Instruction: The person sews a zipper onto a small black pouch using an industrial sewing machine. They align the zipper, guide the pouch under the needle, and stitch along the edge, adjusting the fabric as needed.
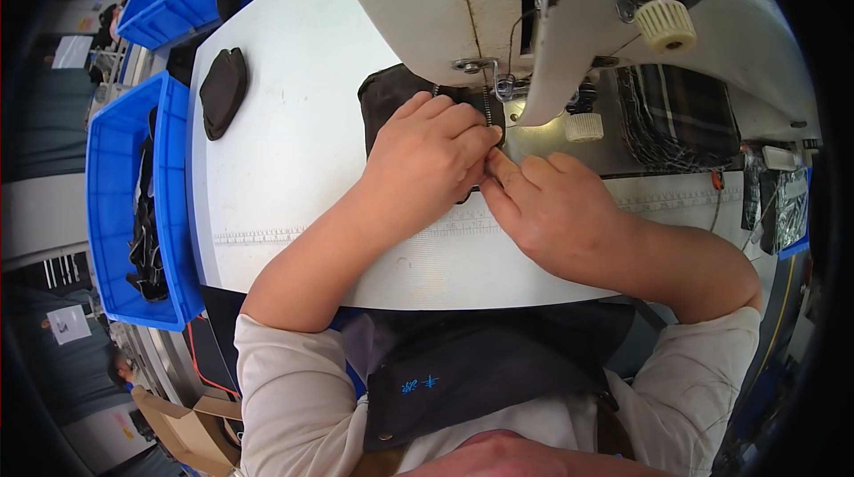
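A dark brown fabric piece (384,99) with metal zipper teeth lies under the head of a white sewing machine (405,5), near its presser foot. My left hand (431,152) rests over the fabric with its fingers curled, the thumb side close to the zipper. Just right of it, my right hand (556,206) pinches the near right edge of the piece, and the fingertips of both hands meet there. Both hands cover much of the fabric's near part. The needle area sits right beyond my fingers.
A folded dark piece (223,92) lies at the table's left. Blue bins (100,210) stand along the left side, one with dark material inside. A stack of dark plaid fabric pieces (680,117) lies right of the needle. A ruler strip (258,236) crosses the white table.
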### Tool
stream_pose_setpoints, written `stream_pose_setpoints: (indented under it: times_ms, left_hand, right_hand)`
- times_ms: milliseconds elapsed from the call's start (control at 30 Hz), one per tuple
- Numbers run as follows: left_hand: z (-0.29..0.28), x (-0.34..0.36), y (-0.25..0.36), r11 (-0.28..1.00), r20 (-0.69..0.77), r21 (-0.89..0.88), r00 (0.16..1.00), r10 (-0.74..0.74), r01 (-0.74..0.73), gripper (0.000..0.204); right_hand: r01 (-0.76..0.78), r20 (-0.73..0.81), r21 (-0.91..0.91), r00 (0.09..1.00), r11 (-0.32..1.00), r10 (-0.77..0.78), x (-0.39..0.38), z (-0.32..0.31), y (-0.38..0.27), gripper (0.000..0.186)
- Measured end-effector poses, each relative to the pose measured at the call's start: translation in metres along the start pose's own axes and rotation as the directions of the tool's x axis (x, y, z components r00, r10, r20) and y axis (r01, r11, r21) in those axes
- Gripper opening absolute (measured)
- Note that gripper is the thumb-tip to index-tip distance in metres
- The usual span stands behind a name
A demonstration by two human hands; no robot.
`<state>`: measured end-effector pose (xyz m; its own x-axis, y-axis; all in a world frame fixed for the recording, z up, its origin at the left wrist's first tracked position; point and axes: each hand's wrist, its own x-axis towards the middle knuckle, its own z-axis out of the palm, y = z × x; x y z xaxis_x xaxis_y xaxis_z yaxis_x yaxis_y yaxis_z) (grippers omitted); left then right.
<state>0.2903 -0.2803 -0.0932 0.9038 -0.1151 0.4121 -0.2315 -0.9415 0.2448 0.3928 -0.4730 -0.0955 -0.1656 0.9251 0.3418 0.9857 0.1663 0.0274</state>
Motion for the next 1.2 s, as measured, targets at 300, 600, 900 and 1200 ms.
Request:
stream_pose_setpoints:
  times_ms: [300, 600, 900, 1200]
  left_hand:
    - [0.003, -0.003, 0.001, 0.994, -0.002, 0.101, 0.999, 0.032, -0.031, 0.029]
    - [0.007, 0.002, -0.006, 0.992, -0.012, 0.128, 1.000, -0.017, 0.018, 0.025]
    - [0.004, 0.003, -0.007, 0.998, -0.016, 0.056, 1.000, -0.023, 0.024, 0.029]
    - [0.007, 0.005, -0.014, 0.995, -0.047, 0.069, 0.996, 0.078, -0.074, 0.027]
  right_hand:
    - [-0.009, 0.017, -0.024, 1.000, 1.000, 0.010, 0.000, 0.001, 0.001, 0.034]
    - [-0.042, -0.039, -0.007, 0.998, 0.999, 0.042, 0.006, 0.009, 0.011, 0.035]
    - [-0.042, -0.050, -0.034, 0.998, 0.999, 0.040, 0.004, 0.010, 0.009, 0.034]
    - [-0.038, -0.045, -0.044, 0.998, 0.998, 0.036, 0.004, 0.010, 0.010, 0.030]
